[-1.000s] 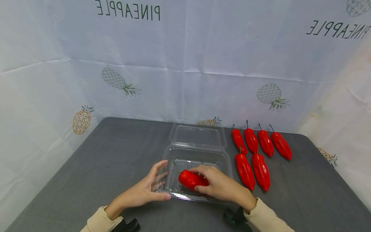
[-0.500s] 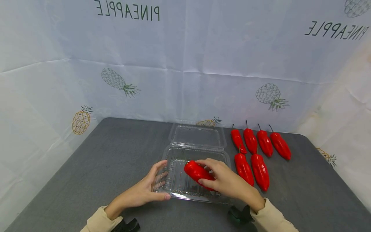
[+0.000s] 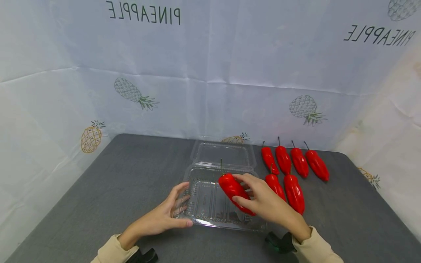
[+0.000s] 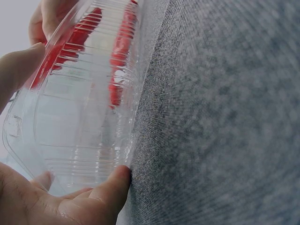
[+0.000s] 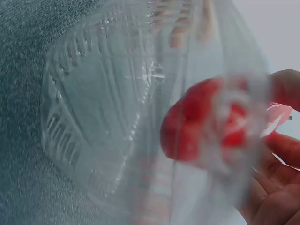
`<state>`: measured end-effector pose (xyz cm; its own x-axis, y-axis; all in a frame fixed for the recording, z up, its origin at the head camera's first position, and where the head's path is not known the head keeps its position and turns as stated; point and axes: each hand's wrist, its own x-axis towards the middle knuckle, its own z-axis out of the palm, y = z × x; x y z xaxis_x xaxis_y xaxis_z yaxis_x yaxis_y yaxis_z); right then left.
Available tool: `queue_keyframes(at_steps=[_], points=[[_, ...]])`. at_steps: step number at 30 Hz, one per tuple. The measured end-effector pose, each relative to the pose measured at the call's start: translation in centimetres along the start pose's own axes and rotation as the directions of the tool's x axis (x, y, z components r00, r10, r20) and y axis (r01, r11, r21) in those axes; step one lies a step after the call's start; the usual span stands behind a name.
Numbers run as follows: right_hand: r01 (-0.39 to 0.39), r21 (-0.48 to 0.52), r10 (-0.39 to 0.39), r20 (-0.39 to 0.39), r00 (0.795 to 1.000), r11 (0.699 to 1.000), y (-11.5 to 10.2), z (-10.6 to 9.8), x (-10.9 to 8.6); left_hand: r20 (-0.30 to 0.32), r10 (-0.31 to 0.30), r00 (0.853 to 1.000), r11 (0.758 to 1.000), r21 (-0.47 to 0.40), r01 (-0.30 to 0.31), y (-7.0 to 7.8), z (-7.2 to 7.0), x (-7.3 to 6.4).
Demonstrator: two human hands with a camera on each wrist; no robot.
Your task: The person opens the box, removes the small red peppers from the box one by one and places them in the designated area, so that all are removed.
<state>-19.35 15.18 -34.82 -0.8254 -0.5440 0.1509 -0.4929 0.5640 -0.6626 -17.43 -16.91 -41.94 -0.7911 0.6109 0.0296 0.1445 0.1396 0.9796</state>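
Note:
My right hand grips a glossy red pepper, tilted stem-up and away, over the right part of a clear plastic clamshell container. In the right wrist view the pepper's lower end shows through the container's wall, and the right hand is partly cut off at the edge. My left hand holds the container's near left corner, thumb at the front and fingers along the left side. From the left wrist view, this hand touches the clear wall. The container's lid lies folded back behind it.
Several more red peppers lie on the grey table right of the container, including a back-row pepper and a front pepper. A pineapple-print cloth hangs behind and at the sides.
The right hand has drawn the pepper up and to the right, turning it from nearly level to steeper, stem up. The left hand stays on the container.

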Motion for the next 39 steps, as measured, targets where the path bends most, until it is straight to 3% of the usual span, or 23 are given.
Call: queue_keyframes(at_steps=[7,19,30,39], points=[[0.005,-0.027,-0.007,-0.043,0.999,1.0,0.4,-0.6,-0.6,0.007,0.005,1.0,1.0,0.016,-0.006,0.0,0.0,0.0],[-0.057,-0.011,0.055,-0.104,0.993,0.998,0.2,-1.7,-1.6,0.01,0.003,1.0,1.0,0.016,-0.003,-0.1,0.0,0.0],[-0.093,-0.092,0.075,-0.181,0.981,0.991,0.7,-2.4,-2.7,0.004,0.008,1.0,1.0,0.014,-0.008,0.0,0.0,0.0],[-0.128,-0.046,0.118,-0.189,0.975,0.991,1.2,-3.0,-3.7,0.008,0.013,1.0,1.0,0.016,-0.013,0.1,0.1,0.0]])
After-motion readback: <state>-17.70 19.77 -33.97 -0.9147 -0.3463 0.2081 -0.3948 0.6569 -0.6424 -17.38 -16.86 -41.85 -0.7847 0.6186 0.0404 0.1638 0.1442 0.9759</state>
